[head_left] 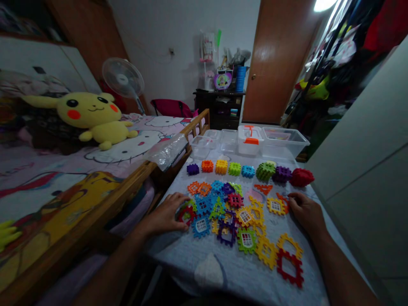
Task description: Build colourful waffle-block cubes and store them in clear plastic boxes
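Observation:
Toothed plastic building pieces in several colours lie spread over the cloth-covered table [204, 272]. My left hand [165, 212] curves round the left end of the spread, thumb and fingers apart, beside a red piece [187, 215] and a blue window piece [201, 226]. At the right, the fingertips of my right hand [306, 212] are closed at the edge of an orange piece [283, 201]. Left of it lies a yellow window piece [276, 206]. A yellow frame [290, 245] and a red frame [290, 267] lie closer to me.
Behind the loose pieces runs a row of colour-sorted stacks, from a dark purple stack [192, 169] to a red stack [301, 177]. Clear plastic boxes [283, 142] stand at the far edge. A bed with a wooden rail [127, 178] adjoins on the left.

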Tool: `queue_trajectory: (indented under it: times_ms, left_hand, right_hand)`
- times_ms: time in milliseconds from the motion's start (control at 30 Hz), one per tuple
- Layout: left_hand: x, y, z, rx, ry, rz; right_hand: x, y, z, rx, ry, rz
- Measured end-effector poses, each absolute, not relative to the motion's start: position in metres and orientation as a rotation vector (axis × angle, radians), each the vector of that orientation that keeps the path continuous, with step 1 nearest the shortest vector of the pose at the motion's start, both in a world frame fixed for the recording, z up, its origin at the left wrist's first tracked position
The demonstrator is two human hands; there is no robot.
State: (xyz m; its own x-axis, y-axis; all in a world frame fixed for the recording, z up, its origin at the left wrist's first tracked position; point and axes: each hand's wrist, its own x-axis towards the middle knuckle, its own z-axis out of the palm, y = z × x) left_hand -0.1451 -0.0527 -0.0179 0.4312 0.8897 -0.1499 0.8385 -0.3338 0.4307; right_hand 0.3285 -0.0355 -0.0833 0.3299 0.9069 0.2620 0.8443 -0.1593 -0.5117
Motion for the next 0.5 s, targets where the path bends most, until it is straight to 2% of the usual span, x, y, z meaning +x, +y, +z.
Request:
queue_trajectory:
  times_ms: [500]
  left_hand:
    - [-0.135,-0.059,-0.04,2.214,1.472,0.508]
  right_hand:
    - [0.334,-0.034,-0.087,-2.044,-1.556,0.142]
